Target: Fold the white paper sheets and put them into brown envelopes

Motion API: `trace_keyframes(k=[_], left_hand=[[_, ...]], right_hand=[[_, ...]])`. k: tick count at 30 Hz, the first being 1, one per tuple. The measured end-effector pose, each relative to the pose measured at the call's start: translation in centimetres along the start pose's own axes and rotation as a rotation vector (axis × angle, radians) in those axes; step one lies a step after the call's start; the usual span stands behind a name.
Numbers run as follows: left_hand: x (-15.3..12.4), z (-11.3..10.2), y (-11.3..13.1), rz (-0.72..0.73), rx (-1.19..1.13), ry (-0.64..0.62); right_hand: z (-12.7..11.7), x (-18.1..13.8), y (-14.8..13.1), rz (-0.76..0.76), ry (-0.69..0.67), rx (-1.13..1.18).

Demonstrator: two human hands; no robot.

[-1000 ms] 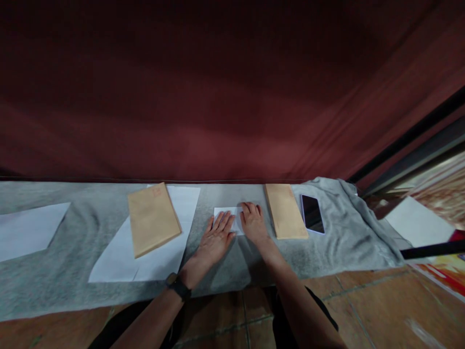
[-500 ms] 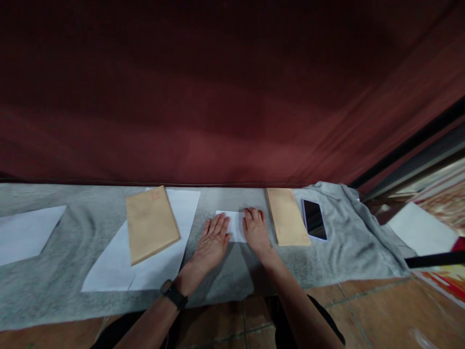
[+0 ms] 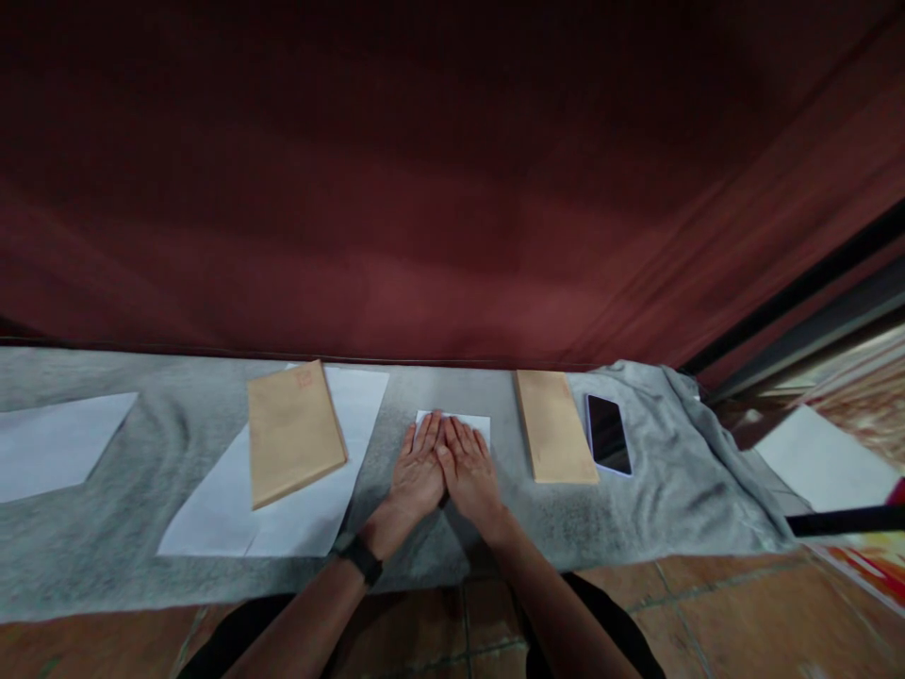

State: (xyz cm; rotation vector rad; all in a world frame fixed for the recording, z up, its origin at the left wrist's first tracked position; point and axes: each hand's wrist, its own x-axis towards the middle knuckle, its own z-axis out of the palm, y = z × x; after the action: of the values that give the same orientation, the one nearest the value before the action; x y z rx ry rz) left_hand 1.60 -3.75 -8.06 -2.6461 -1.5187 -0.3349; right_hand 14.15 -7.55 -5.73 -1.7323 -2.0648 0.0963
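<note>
A small folded sheet of white paper lies on the grey cloth, mostly covered by my two hands. My left hand rests flat on its left part, fingers stretched forward. Pressed flat beside it, my right hand covers the middle and right of the paper, and the thumbs meet. Neither hand grips anything. To the right is a stack of brown envelopes. On the left, another stack of brown envelopes lies on top of white paper sheets.
A phone lies right of the envelopes. More white paper is at the far left. The grey cloth is rumpled at its right end. A dark red curtain hangs behind, and a tiled floor shows in front.
My right hand has slid left across the paper and now lies against my left hand. The left hand stays flat in nearly the same place.
</note>
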Motion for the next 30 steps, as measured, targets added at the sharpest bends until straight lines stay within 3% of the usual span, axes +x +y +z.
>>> trace_keyframes(k=[17,24,27,30], left_hand=[[-1.2,-1.0,0.2,-0.277,-0.021,0.085],[-2.1,-1.3,0.2,-0.35,-0.025,0.039],[-2.0,-1.6,0.9,-0.307,-0.05,0.067],[-1.9,-1.4,2.0,-0.113,-0.091,0.103]], right_hand=[[-0.3,-2.0,4.4,0.041,0.127,-0.186],[-0.1,-2.2,5.0,0.037,0.154,-0.209],[-0.3,-2.2,4.9,0.042,0.168,-0.177],[-0.5,-2.3,4.1,-0.003,0.151,-0.119]])
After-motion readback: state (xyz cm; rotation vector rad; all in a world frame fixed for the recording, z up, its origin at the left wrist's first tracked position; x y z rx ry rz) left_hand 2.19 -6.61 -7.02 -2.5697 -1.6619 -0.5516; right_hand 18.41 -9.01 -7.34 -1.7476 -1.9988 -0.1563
